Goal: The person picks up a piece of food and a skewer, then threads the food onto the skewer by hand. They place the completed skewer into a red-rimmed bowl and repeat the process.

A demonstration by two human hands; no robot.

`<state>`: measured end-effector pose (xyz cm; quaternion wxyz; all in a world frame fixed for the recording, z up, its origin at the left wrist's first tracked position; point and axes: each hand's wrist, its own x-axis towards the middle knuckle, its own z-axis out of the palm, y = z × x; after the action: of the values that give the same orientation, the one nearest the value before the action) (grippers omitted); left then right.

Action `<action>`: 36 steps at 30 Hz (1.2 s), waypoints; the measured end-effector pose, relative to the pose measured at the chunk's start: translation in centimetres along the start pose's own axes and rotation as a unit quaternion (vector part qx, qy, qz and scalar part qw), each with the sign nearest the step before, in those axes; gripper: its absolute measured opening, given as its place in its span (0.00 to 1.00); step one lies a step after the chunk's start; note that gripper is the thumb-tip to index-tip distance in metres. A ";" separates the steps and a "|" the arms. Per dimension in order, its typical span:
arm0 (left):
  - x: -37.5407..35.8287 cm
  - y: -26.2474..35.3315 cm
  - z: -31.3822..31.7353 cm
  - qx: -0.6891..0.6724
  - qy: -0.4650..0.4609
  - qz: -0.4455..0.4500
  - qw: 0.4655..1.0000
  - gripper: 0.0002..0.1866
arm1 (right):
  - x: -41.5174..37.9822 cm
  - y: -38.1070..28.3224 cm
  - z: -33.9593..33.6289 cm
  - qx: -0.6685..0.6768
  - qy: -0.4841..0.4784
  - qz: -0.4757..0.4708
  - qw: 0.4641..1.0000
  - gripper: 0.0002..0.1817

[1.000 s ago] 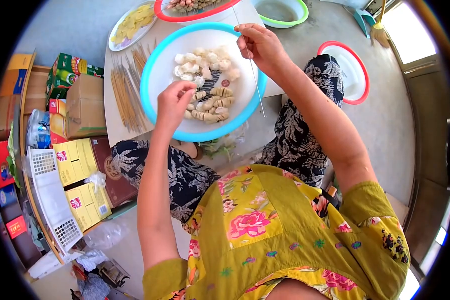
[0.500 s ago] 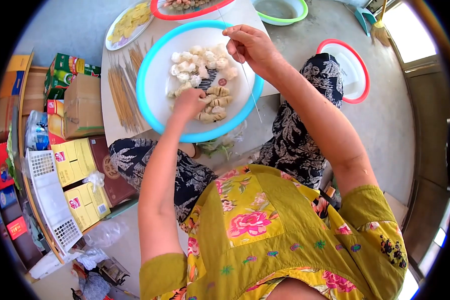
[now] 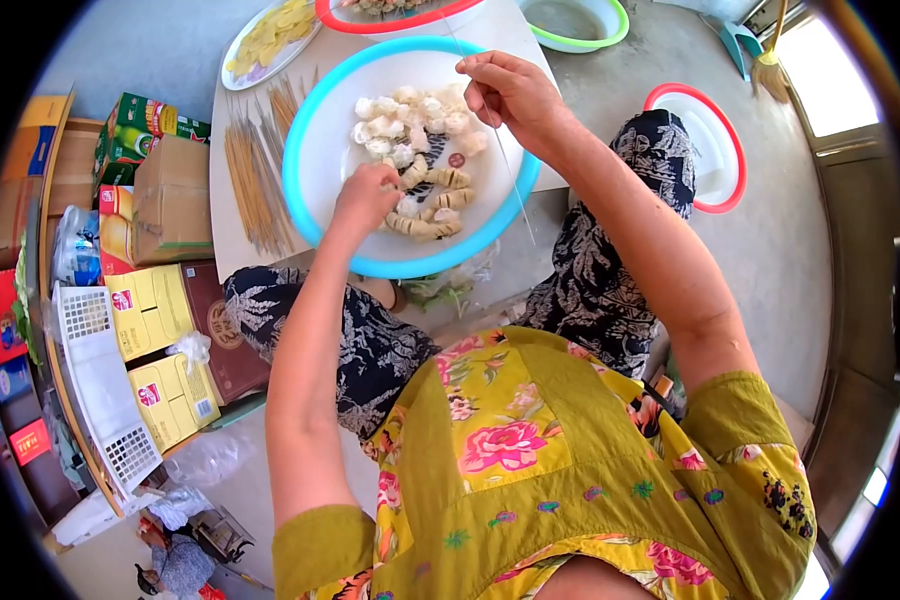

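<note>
**Right hand (image 3: 512, 97) held a thin skewer (image 3: 517, 190) while the left hand (image 3: 366, 198) reached into the basin (image 3: 410, 267)**

The right hand pinched the skewer between thumb and fingers above the basin's far right side. The skewer slanted across the blue rim, its lower end beyond the edge nearest the person.

The left hand was inside the basin, fingers bent and lowered beside the tan slit pieces (image 3: 448, 178); whether they gripped one could not be told. Those pieces lay in the nearer part of the basin, and puffy white pieces (image 3: 402, 112) were heaped behind them.

The basin sat on a table (image 3: 517, 30), its near side past the table's edge. Wooden sticks (image 3: 250, 190) lay left of it, near a plate (image 3: 245, 82) of yellow slices (image 3: 275, 40).
</note>
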<state>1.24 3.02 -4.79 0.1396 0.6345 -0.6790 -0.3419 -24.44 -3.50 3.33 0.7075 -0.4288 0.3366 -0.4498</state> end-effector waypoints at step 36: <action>2.2 -0.8 -5.5 -0.785 0.164 -0.019 0.597 0.18 | -3.6 2.1 6.8 -0.147 -0.123 0.099 0.977 0.10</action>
<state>4.92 -0.67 -1.81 0.6864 0.3383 -0.1017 -0.6357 -19.17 2.33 4.49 0.7140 -0.5443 0.3501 -0.2671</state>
